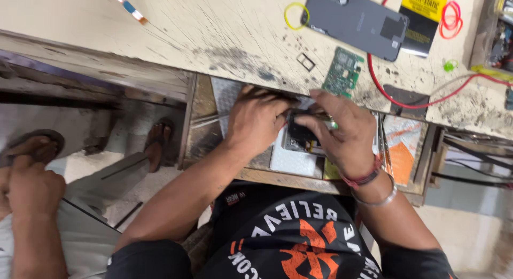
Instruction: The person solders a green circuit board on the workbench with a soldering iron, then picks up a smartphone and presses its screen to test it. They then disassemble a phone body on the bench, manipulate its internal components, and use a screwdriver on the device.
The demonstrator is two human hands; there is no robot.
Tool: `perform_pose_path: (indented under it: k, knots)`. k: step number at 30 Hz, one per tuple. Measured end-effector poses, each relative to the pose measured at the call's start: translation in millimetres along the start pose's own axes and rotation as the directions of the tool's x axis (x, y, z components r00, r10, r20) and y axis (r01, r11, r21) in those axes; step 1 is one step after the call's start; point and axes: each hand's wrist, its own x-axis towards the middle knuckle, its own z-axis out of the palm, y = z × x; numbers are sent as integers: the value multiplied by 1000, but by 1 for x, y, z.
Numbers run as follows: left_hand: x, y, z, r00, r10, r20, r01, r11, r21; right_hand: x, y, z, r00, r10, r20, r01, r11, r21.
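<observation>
The fingers of the left hand curl down over the near end of a small dark opened phone body, closed against its edge, while the fingers of the right hand bend in from the other side and pinch the same piece; a thin pale tool or part shows between them at, too small to name. The phone body sits inside an open wooden drawer just under the front lip of the workbench, lying over pale sheets and an orange packet.

On the scarred benchtop above the hands lies a green circuit board, with a small metal tray frame beside it. Further back rest a grey phone back cover, a yellow rubber band, a red rubber band, and a red wire looping across the bench. The right wrist wears a metal bangle and a red thread band.

At the lower left, another person's hand rests on a knee, sandalled feet near.
</observation>
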Motion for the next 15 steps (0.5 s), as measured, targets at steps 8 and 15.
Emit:
perform_pose_path:
  k: [8, 15]
  knots:
    - [5, 0, -4, 998, -70, 0, 70, 998, 8, 10, -10, 6, 999, 30, -37, -27, 997, 75]
    - [9, 2, -2, 999, -24, -34, 26, 997, 66, 3, -4, 4, 998, 4, -56, -9, 997, -83]
